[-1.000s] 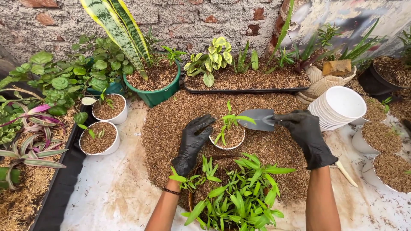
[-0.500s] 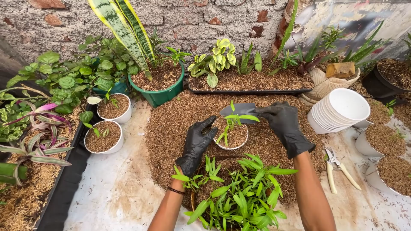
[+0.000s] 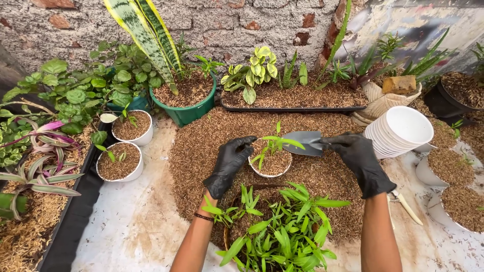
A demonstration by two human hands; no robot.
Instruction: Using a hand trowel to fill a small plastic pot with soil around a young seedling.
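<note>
Black gloves cover both hands. The left hand [image 3: 228, 166] curls half-closed round the left side of a small white pot [image 3: 271, 162], fingers touching its rim. That pot sits in the middle of a brown mulch heap [image 3: 201, 146], filled with the same mulch and holding a green seedling [image 3: 272, 146]. The right hand [image 3: 359, 161] is closed on the handle of a grey trowel [image 3: 302, 142], whose blade points left and hangs over the pot's right rim, just beside the seedling's leaves.

At the near edge of the heap stands a leafy green plant [image 3: 282, 226], between the two forearms. Right of the heap lies a tilted stack of white pots [image 3: 401, 132], and below it pruning shears [image 3: 406, 206] show partly from behind the right wrist. Along the left edge of the pale ground sheet [image 3: 136, 221] stand two more white pots [image 3: 120, 161], filled and planted. A green pot [image 3: 186, 100] with a tall striped plant stands at the far edge by the brick wall [image 3: 227, 25], beside a long black tray [image 3: 295, 95] of plants. No labels or signs are legible.
</note>
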